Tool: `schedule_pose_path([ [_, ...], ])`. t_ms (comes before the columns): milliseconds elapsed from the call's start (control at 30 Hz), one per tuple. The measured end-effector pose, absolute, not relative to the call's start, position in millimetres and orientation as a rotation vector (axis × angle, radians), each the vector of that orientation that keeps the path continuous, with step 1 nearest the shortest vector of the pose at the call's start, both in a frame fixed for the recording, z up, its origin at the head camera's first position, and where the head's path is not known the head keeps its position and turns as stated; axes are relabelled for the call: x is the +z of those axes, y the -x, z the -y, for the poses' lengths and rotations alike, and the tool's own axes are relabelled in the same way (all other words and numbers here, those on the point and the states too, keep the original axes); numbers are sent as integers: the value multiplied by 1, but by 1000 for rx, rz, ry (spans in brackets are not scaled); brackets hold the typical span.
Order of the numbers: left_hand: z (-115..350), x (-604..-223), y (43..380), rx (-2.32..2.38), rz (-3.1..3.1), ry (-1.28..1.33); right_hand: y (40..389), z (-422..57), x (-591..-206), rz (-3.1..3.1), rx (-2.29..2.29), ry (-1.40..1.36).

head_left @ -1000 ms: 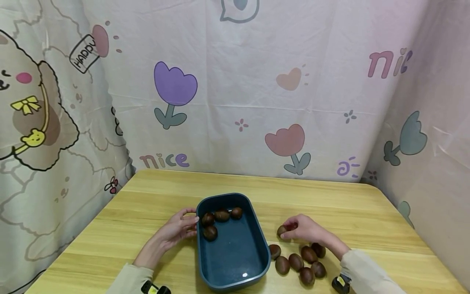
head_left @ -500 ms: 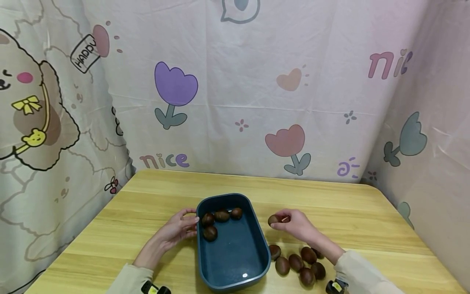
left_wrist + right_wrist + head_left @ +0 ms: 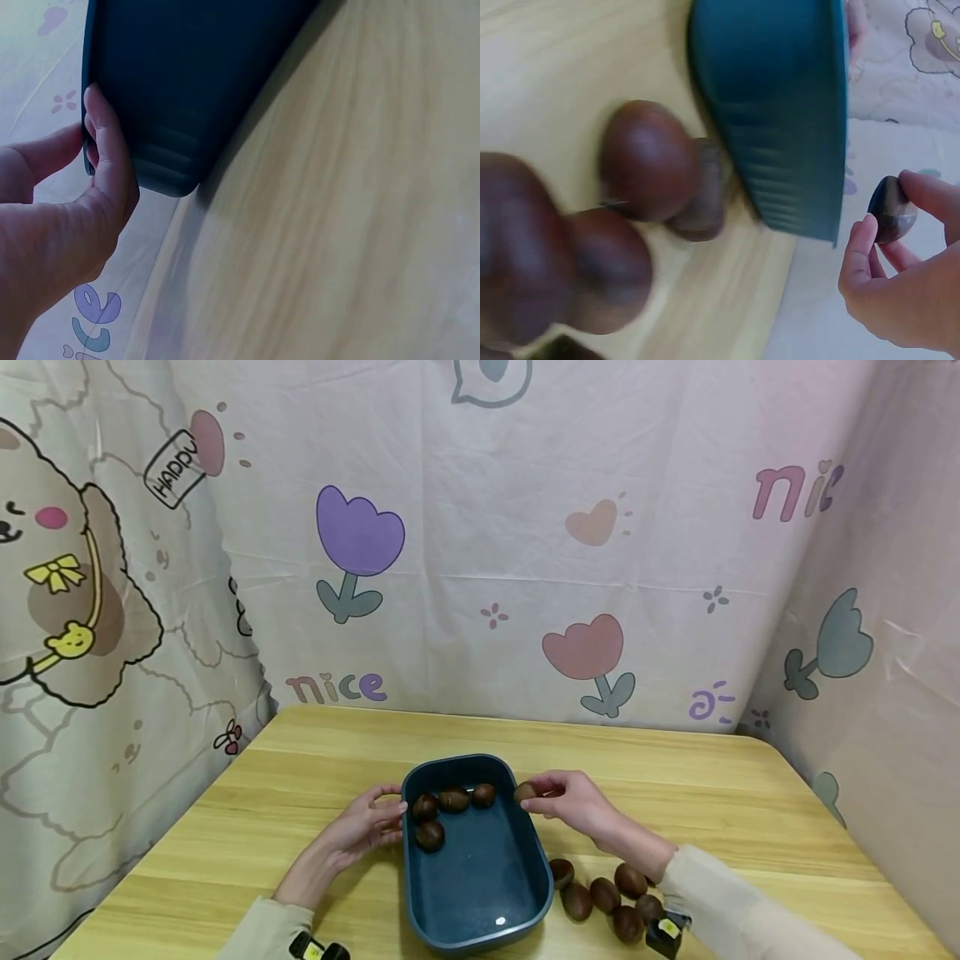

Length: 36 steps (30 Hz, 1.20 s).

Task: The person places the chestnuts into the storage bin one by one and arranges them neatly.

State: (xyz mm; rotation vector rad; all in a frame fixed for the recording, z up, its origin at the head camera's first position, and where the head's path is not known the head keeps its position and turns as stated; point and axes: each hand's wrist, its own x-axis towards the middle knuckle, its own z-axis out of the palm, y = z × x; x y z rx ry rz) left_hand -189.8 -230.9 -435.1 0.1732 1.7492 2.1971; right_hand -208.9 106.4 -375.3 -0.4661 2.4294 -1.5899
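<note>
A deep blue-green plastic box (image 3: 480, 881) stands on the wooden table with several brown chestnuts (image 3: 453, 800) along its far and left inner walls. My left hand (image 3: 369, 825) grips the box's left rim; in the left wrist view its fingers (image 3: 109, 142) lie along the outer wall. Just at the far right rim, my right hand (image 3: 577, 802) pinches one chestnut (image 3: 892, 210) between thumb and fingertips, raised about level with the rim in the right wrist view. Several loose chestnuts (image 3: 603, 895) lie right of the box, below the right forearm.
The pale wooden table (image 3: 322, 752) carries everything. A printed cloth curtain (image 3: 480, 652) hangs along its back edge and at both sides. Black wrist cameras (image 3: 666, 933) sit on both cuffs, the right one overlapping the loose chestnuts.
My right hand has carried the chestnut leftward and away from me, from above the loose chestnuts to the box's far right rim. The left hand and the box have stayed still.
</note>
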Motion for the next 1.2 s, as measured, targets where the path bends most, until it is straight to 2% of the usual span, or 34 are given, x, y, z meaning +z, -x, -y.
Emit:
schedule_pose_path([
  [233, 231, -435, 189, 2202, -1746, -173, 214, -84, -366, -2432, -1526, 529],
  [700, 231, -435, 188, 2208, -1743, -164, 216, -36, -382, -2443, -1372, 734],
  [933, 228, -437, 190, 2203, -1747, -161, 215, -26, -402, -2471, -1391, 650],
  [1200, 232, -436, 189, 2207, -1767, -147, 215, -17, -409, -2512, -1380, 681],
])
